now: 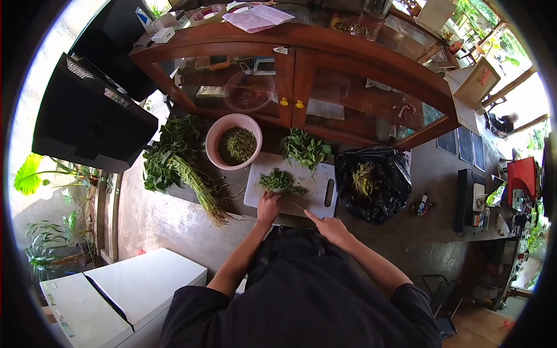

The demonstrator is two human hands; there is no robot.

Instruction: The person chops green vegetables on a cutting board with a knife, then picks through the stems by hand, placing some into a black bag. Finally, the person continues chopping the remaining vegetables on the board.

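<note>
My left hand (268, 207) rests at the near left edge of a heap of chopped greens (282, 181), fingers bent and close together against the leaves. The heap lies on a white cutting board (259, 164). My right hand (332, 229) is closed round a knife (299, 206), the index finger stretched forward along it. Its thin blade points left over the board's near edge, just right of my left hand; the handle is hidden in my grip. A bunch of uncut leafy greens (306, 149) lies across the board's far edge.
Left of the board stand a pink bowl (211, 130) of cut greens and a rooted leafy bundle (191, 174). A black plastic bag (380, 209) with stem scraps sits on the right. Behind is a wooden glass-door cabinet (295, 75); a white refrigerator (145, 284) stands lower left.
</note>
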